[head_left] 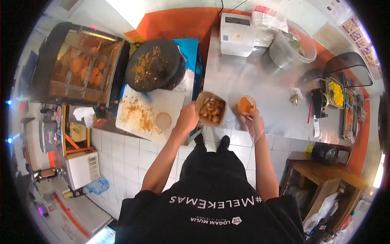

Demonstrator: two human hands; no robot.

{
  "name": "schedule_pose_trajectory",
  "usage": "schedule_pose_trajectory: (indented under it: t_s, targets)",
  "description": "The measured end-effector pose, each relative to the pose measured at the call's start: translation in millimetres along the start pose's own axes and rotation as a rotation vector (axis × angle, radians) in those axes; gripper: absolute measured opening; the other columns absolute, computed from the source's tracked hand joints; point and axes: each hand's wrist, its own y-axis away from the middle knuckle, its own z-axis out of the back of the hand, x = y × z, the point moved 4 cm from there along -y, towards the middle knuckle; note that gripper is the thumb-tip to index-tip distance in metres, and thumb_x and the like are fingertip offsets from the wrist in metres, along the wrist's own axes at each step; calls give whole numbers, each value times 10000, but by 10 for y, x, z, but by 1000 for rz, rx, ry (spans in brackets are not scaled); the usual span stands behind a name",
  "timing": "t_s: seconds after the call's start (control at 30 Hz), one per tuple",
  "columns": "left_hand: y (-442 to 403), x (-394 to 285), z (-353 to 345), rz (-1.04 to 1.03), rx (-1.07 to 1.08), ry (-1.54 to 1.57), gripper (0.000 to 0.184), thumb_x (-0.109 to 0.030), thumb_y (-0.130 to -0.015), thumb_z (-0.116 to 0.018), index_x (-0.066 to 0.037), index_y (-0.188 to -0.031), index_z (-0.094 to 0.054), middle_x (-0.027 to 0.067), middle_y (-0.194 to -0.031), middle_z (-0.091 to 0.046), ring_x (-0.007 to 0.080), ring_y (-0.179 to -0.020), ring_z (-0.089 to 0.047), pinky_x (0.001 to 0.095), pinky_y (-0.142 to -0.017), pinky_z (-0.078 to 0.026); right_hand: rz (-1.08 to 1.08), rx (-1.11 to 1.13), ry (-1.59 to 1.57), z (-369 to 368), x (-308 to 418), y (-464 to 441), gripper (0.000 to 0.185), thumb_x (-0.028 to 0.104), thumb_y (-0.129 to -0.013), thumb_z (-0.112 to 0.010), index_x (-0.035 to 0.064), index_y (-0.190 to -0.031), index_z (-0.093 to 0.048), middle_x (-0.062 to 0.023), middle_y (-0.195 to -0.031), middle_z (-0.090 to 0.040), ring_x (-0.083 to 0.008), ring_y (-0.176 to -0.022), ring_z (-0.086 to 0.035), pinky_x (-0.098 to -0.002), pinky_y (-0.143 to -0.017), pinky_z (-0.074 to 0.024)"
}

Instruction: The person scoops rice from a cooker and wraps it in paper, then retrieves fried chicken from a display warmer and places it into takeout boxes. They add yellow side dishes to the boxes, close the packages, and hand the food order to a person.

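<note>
Left grip [188, 118] pinching squarish box [208, 121], lumpy pieces [212, 108] inside, right grip [254, 120] clasping round tub [238, 109], orange powder [245, 104] within

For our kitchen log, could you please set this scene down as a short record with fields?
Left hand: holds a brown open-topped cardboard box
Box contents: pale-brown food pieces
Right hand: holds a clear round plastic container
Container contents: orange powder
Left of box: white rectangular board, strewn with orange-brown powder
Board's far end: large dark round dish, speckled with crumbs
</note>
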Motion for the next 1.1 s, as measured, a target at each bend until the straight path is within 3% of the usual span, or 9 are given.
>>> schedule_pose_trajectory:
  t_s: [0.1, 0.23, 0.5, 0.6, 0.7, 0.8, 0.9, 1.0, 1.1]
  targets:
    - [91, -191, -56, 58, 70, 84, 222, -34, -915, -473, 100, -1054, -584, 335, -836, -649, 527, -830, -627, 575, -765, -504, -9, -3, 5, 70, 116, -34, 395, 208, -988, -522, 63, -1354, -482, -132, -1293, -530, -274, -1150, -571, -402, -911, -554]
    - [113, -133, -321, 58, -26, 112, 208, -51, -930, -472, 91, -1027, -589, 332, -821, -642, 515, -837, -631, 564, -766, -503, -9, 2, 42, 109, 186, 189, 408, 218, -991, -518, 68, -1368, -476, -142, -1305, -522, -287, -1161, -568, -407, -915, -553]
    - [331, -428, -423, 80, -2, 198, 177, -25, -930, -477, 94, -1000, -588, 324, -879, -653, 501, -908, -636, 533, -800, -515, -21, -11, 117, 498, 243, 339, 438, 240, -999, -510, 63, -1395, -455, -154, -1292, -531, -288, -1159, -573, -406, -913, -559]
    - [420, -576, -415, 228, 52, 454, 199, -37, -957, -442, 79, -1018, -592, 328, -913, -653, 509, -890, -634, 553, -805, -520, 5, -41, 122, 590, 269, 339, 433, 240, -1000, -508, 60, -1391, -459, -162, -1271, -545, -297, -1143, -584, -396, -902, -563]
    - [429, -538, -483, 76, -46, 245, 209, -23, -961, -421, 85, -1020, -590, 321, -899, -655, 508, -874, -635, 547, -801, -524, -8, -23, 130, 603, 268, 425, 432, 238, -1001, -504, 56, -1390, -458, -164, -1271, -549, -304, -1139, -590, -400, -903, -566]
    - [541, -657, -348, 144, -39, 423, 200, -22, -960, -422, 77, -1008, -590, 308, -895, -657, 515, -903, -623, 558, -814, -512, 13, 10, 157, 578, 286, 443, 440, 229, -999, -502, 42, -1394, -452, -166, -1280, -548, -306, -1140, -590, -403, -906, -569]
    - [540, -490, -364, 67, -53, 267, 188, -18, -957, -435, 74, -1009, -591, 303, -897, -661, 514, -911, -623, 565, -800, -508, 2, -1, 141, 459, 231, 544, 444, 206, -992, -506, 21, -1392, -448, -167, -1284, -545, -311, -1156, -585, -407, -904, -572]
    - [625, -419, -209, 135, -97, 320, 188, -45, -965, -448, 76, -1002, -586, 302, -905, -663, 500, -932, -632, 580, -818, -493, 51, 46, 122, 327, 188, 475, 437, 187, -989, -509, 19, -1388, -451, -164, -1280, -545, -318, -1164, -584, -406, -902, -573]
    - [656, 10, -405, 27, -219, 216, 136, -43, -911, -527, 72, -965, -574, 309, -814, -633, 505, -826, -617, 554, -730, -502, -3, 48, 141, 190, 40, 512, 424, 181, -988, -513, 37, -1384, -462, -153, -1282, -545, -312, -1158, -584, -409, -905, -572]
